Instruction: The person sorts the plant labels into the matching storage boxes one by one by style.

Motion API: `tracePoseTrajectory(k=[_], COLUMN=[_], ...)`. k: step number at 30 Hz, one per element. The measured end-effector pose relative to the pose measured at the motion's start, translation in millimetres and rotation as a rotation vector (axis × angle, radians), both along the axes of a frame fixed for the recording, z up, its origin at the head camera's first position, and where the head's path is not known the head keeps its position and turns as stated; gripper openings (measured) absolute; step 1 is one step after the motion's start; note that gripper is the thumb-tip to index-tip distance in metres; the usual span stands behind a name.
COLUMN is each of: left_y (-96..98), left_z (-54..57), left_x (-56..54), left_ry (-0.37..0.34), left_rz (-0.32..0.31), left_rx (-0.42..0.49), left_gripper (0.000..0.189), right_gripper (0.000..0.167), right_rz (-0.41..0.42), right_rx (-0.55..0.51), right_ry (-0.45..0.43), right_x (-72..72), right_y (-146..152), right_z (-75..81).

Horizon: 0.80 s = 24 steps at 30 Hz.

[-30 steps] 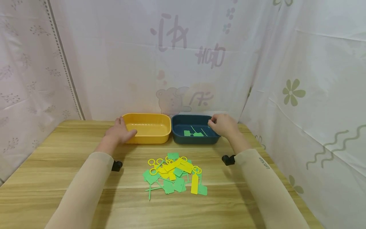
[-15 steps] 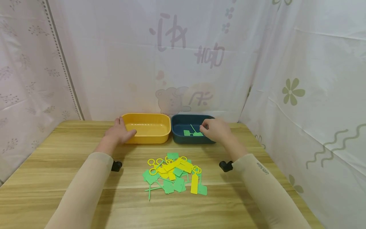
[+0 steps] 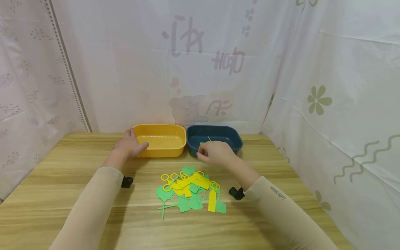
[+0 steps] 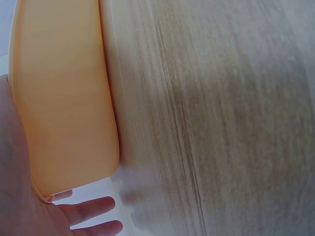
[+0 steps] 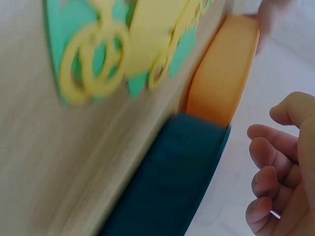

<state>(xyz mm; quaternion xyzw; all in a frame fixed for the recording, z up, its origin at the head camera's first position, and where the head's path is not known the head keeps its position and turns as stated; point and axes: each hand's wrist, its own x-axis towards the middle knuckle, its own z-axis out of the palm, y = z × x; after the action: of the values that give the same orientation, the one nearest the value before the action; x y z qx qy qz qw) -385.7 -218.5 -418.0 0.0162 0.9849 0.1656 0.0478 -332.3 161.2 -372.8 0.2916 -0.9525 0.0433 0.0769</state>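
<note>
My left hand (image 3: 128, 144) rests against the left end of the yellow bin (image 3: 160, 153). Its fingers stretch out beside the bin's end wall (image 4: 74, 123) in the left wrist view. Over the front edge of the dark blue bin (image 3: 235, 136), my right hand (image 3: 217, 152) hovers with loosely bent fingers. Nothing sits between its thumb and fingertips (image 5: 266, 182) in the right wrist view. Green tags inside the blue bin are mostly hidden behind that hand. Nearer me lies a pile of ring-ended yellow tags (image 3: 212, 200) and green tags with thin stems (image 3: 183, 204).
The two bins stand side by side at the back of the wooden table (image 3: 125, 222). Behind them hangs a printed white curtain (image 3: 125, 69), with another curtain (image 3: 343, 104) along the right side. A black wrist device (image 3: 236, 193) sits under the right sleeve.
My right hand has moved left and toward me, from the blue bin's right end to its front edge. The left hand and the tag pile have stayed put.
</note>
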Motion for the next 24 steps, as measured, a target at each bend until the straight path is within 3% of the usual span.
tracePoseTrajectory(k=[11, 19, 24], left_y=[0.6, -0.2, -2.3], left_z=[1.8, -0.4, -4.9], left_x=[0.9, -0.7, -3.9], left_ry=[0.001, -0.003, 0.007], left_rz=[-0.002, -0.001, -0.010], left_rx=[-0.002, -0.004, -0.022], left_gripper=[0.114, 0.113, 0.113], right_gripper=[0.026, 0.043, 0.055], right_rz=[0.156, 0.281, 0.317], right_rx=[0.088, 0.209, 0.284], right_ry=[-0.070, -0.211, -0.256], right_x=[34.5, 60.6, 74.1], right_y=[-26, -37, -42], right_z=[-9.9, -17.2, -22.2])
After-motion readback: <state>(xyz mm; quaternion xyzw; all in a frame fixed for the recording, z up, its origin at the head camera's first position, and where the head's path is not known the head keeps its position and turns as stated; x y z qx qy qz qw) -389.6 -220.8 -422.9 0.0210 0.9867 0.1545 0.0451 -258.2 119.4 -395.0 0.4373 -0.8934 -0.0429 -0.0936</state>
